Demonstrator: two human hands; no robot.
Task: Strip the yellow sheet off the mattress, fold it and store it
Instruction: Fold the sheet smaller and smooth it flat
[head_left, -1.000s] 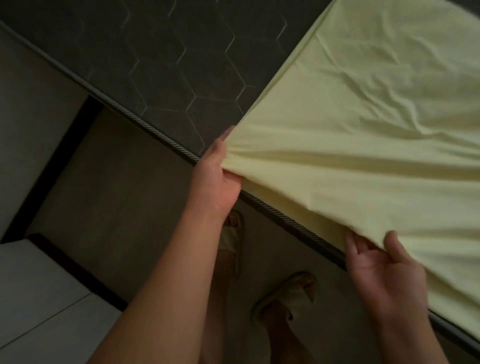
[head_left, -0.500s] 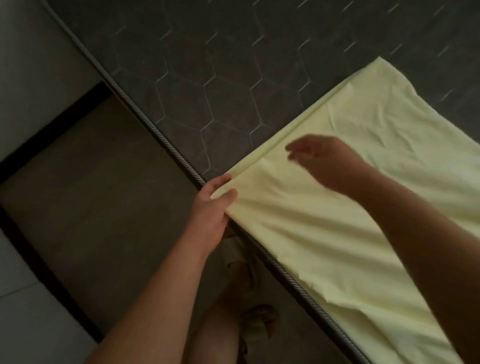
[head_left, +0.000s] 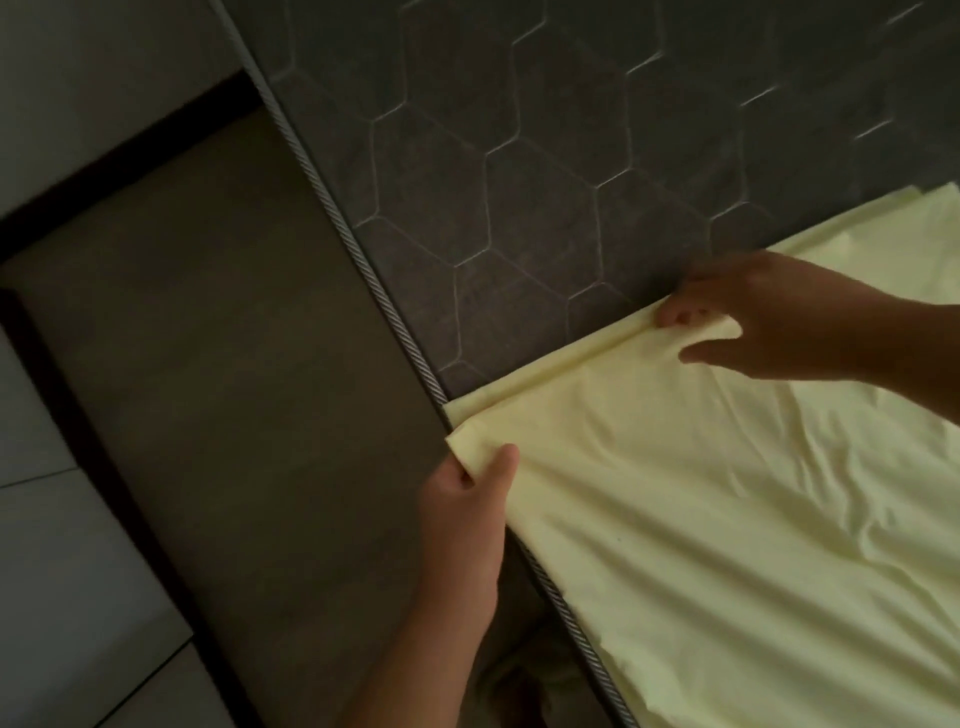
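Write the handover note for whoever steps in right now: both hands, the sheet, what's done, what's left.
Left hand: pinches the yellow sheet at its near corner, by the mattress edge.
Right hand: pinches the sheet's doubled edge farther in.
Done: much of the mattress is bare; the sheet lies loose on top.
Left: finish folding, store it.

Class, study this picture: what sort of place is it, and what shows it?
Probably a bedroom: a dark mattress quilted in hexagons, a yellow sheet lying partly over it and gripped by the left hand and right hand, with floor alongside.
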